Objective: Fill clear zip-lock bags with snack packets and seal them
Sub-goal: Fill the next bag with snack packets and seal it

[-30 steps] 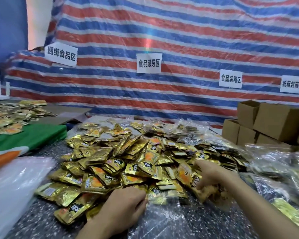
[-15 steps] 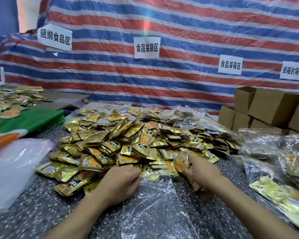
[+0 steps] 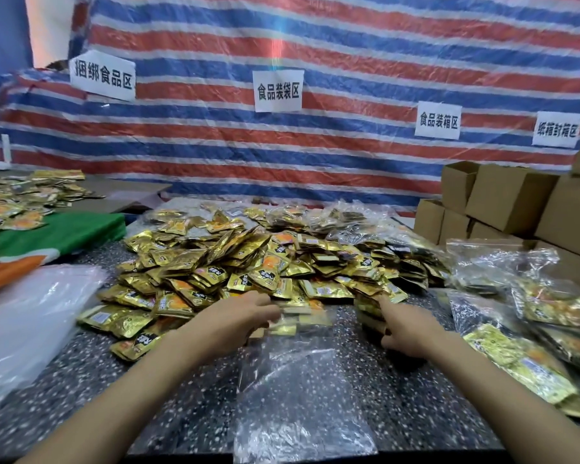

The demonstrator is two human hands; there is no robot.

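Gold packets [image 3: 241,262] on table [image 3: 188,390], clear bag [image 3: 298,396] before them; right hand [image 3: 407,328] clamped on packets, left hand [image 3: 235,318] grip unclear (blurred).

Left hand [image 3: 235,324] fingertips blurred; right hand [image 3: 407,329] fingers hidden (under packets [image 3: 369,308]).

Dark speckled stone table [image 3: 399,380]: a large heap of gold foil snack packets [image 3: 248,262] runs from the middle to the far edge. A flat clear plastic zip-lock bag [image 3: 298,390] lies at the near edge, mouth toward the heap. Left hand [image 3: 235,323] at the bag's mouth, fingers blurred, hold unreadable. Right hand [image 3: 406,326] just right of the bag, fingers curled round a small stack of gold packets [image 3: 367,313]. Filled clear bags [image 3: 533,329] along the right edge. Brown cardboard boxes [image 3: 509,202] at the far right corner. Translucent white plastic sheets [image 3: 31,323] at the left edge. Red, white and blue striped tarpaulin [image 3: 349,45] behind, bearing white paper labels [image 3: 278,91].
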